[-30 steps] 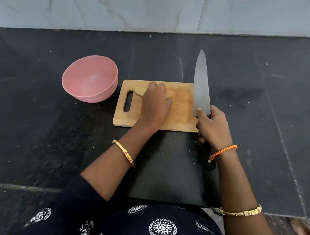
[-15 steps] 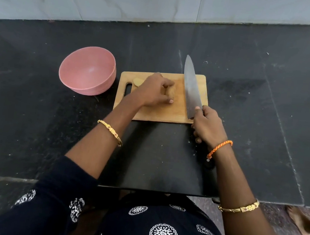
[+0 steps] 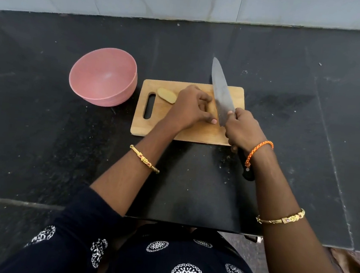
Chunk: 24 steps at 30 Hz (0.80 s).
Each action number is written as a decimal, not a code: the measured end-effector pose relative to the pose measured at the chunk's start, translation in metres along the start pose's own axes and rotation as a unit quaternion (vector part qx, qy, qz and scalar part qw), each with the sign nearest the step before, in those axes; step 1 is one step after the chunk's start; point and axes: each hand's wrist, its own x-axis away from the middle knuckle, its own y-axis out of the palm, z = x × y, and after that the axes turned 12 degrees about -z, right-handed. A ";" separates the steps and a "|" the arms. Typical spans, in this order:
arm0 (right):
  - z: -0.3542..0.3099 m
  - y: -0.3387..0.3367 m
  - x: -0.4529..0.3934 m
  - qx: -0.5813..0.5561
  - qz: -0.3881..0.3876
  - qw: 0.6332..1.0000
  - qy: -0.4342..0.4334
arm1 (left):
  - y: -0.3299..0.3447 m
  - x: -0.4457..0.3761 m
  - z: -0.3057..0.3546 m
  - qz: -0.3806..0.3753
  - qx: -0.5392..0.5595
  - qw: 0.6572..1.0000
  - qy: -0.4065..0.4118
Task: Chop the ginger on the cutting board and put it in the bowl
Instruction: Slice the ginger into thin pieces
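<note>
Black surface (image 3: 43, 122) carrying pink bowl (image 3: 102, 76), holding nothing, and board (image 3: 188, 132). Knife (image 3: 221, 91), gripped by right hand (image 3: 242, 129), now closing in beside left hand (image 3: 191, 108), suggesting cutting starting. Left hand curling over ginger (image 3: 166, 95), one end showing; gripped part hidden.

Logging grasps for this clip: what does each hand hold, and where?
Right hand grips the knife by its black handle, at the blade's base. Left hand curls over a ginger piece, mostly hidden, on the cutting board.
</note>
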 end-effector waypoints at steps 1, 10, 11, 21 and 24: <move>-0.001 -0.001 -0.001 0.004 -0.007 1.000 0.002 | -0.001 -0.001 0.000 -0.005 0.007 1.000 -0.002; -0.013 0.003 0.007 0.078 -0.013 0.997 0.020 | -0.002 -0.003 -0.004 -0.009 0.012 1.000 0.001; -0.016 0.004 0.008 0.088 -0.012 0.996 0.026 | -0.002 -0.003 -0.004 -0.008 0.012 1.000 0.001; -0.018 0.014 0.023 0.166 -0.010 0.985 0.041 | -0.002 -0.004 -0.006 -0.014 0.008 1.000 0.006; -0.009 0.022 0.030 0.162 -0.011 0.985 0.057 | -0.002 -0.005 -0.007 -0.012 0.002 1.000 0.012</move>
